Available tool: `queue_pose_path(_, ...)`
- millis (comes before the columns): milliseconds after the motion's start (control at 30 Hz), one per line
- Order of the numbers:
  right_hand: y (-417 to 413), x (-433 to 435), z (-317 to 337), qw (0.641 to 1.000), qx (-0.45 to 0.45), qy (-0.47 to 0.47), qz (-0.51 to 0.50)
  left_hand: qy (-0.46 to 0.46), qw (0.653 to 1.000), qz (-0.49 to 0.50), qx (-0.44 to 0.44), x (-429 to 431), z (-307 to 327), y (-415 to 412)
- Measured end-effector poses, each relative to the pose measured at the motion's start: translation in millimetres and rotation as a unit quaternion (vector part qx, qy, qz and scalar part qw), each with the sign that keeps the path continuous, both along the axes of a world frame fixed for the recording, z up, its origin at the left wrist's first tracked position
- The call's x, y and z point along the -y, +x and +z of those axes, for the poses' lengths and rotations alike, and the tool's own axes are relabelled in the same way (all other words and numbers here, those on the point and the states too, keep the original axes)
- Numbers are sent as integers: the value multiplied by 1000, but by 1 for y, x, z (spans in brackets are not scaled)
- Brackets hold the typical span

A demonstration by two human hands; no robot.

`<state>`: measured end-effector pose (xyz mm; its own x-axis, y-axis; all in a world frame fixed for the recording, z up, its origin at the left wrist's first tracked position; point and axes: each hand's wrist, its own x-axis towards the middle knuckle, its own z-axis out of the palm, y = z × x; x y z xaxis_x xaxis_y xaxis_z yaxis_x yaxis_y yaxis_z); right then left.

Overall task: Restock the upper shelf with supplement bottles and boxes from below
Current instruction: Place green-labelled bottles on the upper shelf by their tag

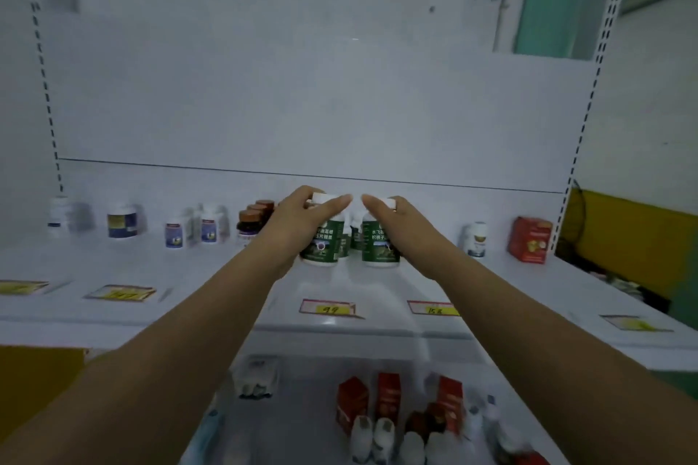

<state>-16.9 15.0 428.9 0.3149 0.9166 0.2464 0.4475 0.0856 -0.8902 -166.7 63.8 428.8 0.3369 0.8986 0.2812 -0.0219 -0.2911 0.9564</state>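
Observation:
Two green-labelled white bottles stand side by side on the white upper shelf. My left hand wraps the left green bottle from its left side, fingers over the white cap. My right hand grips the right green bottle from its right side. More green bottles stand just behind the pair. Below the shelf, the lower shelf holds red boxes and several white bottles.
Left on the upper shelf stand brown-capped dark bottles, two small blue-labelled bottles, a dark blue jar and a white bottle. At the right are a white bottle and a red box. Price tags line the front edge.

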Motion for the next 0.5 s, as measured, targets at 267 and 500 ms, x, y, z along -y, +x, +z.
queue_pose_path(267, 53, -57, -12, 999, 24, -40, -5, -12, 998, 30, -46, -70, -24, 48)
queue_pose_path(500, 76, -105, -26, 994, 81, -59, -42, 33, 982, 76, -168, -115, -44, 68)
